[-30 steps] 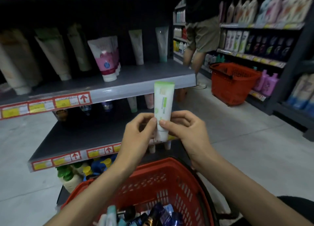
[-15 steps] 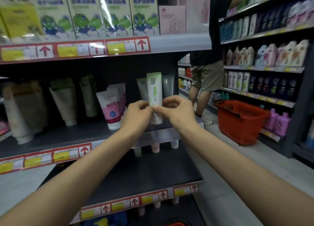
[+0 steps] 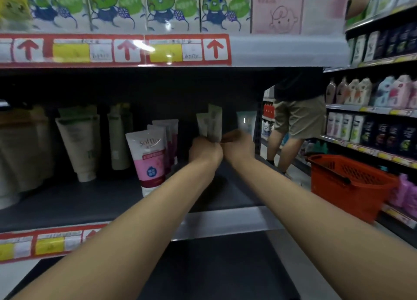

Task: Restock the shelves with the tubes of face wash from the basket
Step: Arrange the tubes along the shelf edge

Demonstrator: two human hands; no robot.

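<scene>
We see a pink tube [image 3: 151,162] just left of the grip. Frog boxes [image 3: 171,6] sit high above it. A red basket [image 3: 347,184] and another person [image 3: 297,119] are off to its right.

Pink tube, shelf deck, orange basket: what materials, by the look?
Pink tube: likely soft plastic, glossy; printed label, flat crimped top. Shelf deck: probably painted metal, matte dark grey, thin straight edge. Orange basket: moulded plastic, open lattice walls, dark handle.
</scene>
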